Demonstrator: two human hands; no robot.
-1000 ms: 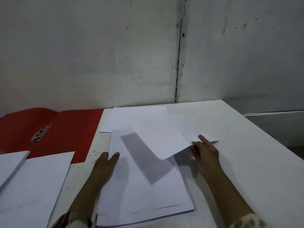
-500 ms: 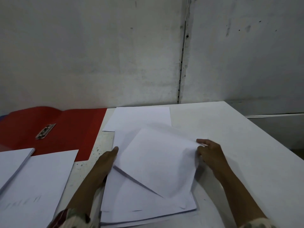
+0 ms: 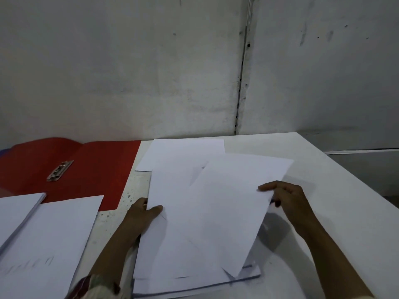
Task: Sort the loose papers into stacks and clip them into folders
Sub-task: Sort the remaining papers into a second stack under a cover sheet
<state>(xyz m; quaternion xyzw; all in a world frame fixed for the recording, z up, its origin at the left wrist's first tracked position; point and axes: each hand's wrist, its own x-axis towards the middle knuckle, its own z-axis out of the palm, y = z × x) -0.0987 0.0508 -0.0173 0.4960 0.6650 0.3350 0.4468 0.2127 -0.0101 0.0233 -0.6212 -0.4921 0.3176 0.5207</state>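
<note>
White table (image 3: pixel 323 190) against a grey wall: one sheet lifted from the central pile.

Taking the paper pile (image 3: pixel 183 255) as landmark: beyond and to its left lies the open red folder (image 3: pixel 97 165), clip unused; left of it, two sorted stacks (image 3: pixel 49 240). Since a second ago the top sheet (image 3: pixel 233 208) has swung right and tilted above the pile, so sorting continues. Right hand (image 3: pixel 289 197) grip pinches the sheet's edge; left hand (image 3: pixel 144 214) grips the pile's left edge, thumb on top.

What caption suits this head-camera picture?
Right hand lifts a sheet off the stack; left hand steadies it.
</note>
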